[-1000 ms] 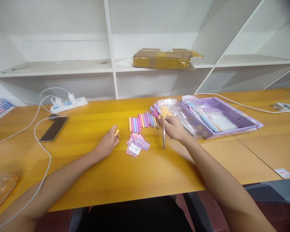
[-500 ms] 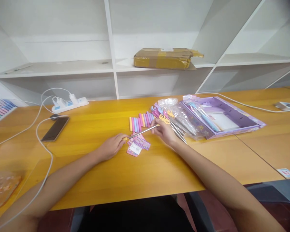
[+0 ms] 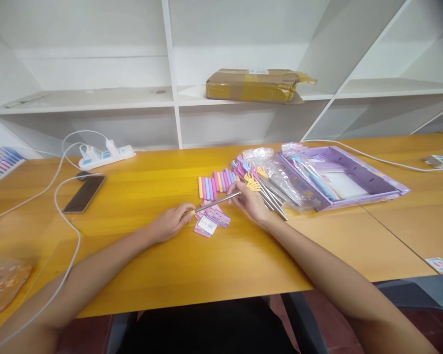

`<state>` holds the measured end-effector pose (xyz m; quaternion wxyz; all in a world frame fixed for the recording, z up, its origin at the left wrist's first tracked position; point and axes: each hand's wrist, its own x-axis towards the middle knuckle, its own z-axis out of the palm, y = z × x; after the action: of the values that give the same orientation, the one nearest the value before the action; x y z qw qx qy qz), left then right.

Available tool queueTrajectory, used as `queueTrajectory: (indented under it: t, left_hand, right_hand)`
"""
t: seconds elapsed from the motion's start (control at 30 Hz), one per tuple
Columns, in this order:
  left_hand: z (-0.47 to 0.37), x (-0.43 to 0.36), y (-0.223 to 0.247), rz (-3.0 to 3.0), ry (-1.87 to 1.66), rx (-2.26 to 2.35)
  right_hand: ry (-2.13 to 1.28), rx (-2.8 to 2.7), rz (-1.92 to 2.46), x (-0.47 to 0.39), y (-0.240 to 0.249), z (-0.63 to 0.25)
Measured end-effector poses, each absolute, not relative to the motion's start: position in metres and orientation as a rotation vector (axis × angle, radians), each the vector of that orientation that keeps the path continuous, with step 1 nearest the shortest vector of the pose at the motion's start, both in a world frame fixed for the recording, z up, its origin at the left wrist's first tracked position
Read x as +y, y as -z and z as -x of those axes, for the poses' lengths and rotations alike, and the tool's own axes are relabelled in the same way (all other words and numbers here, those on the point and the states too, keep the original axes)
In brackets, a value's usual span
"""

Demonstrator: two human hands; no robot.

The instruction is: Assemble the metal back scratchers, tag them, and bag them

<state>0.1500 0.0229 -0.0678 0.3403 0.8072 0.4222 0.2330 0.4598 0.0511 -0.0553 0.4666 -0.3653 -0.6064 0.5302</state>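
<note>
Both my hands hold one back scratcher (image 3: 217, 201) with a thin metal rod, slanting up to the right above the table. My left hand (image 3: 173, 222) is closed around its lower end, where a bit of yellow shows at the fingers. My right hand (image 3: 251, 202) pinches the rod close to the yellow claw-shaped head (image 3: 253, 184). Beneath the rod lie several pink and purple cards (image 3: 220, 218), one with a white label. Behind it is a row of pastel handle tubes (image 3: 211, 188). More scratchers with metal rods (image 3: 275, 197) lie beside my right hand.
Clear plastic bags (image 3: 280, 179) lean against a purple tray (image 3: 376, 195) on the right. A phone (image 3: 84, 194), a power strip (image 3: 109, 156) and a white cable (image 3: 77, 236) lie left; the cable crosses my left forearm. A taped carton (image 3: 239, 87) sits on the shelf.
My left fingers cover more of the scratcher's yellow lower end than before. Both hands stay in nearly the same place, and the view has shifted slightly.
</note>
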Motion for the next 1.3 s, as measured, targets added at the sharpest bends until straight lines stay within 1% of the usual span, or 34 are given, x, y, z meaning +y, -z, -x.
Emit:
queueTrajectory:
  t: [0.57, 0.9, 1.3]
  left_hand:
    - [-0.151, 0.023, 0.061, -2.145, -0.566, 1.009]
    - [-0.150, 0.026, 0.061, -2.124, -0.536, 1.023]
    - [-0.148, 0.027, 0.064, -2.119, -0.535, 0.989]
  right_hand:
    - [-1.356, -1.612, 0.823, 0.037, 0.045, -0.451]
    - [-1.428, -1.579, 0.617, 0.037, 0.056, -0.447]
    - [-1.479, -1.621, 0.560, 0.029, 0.066, -0.435]
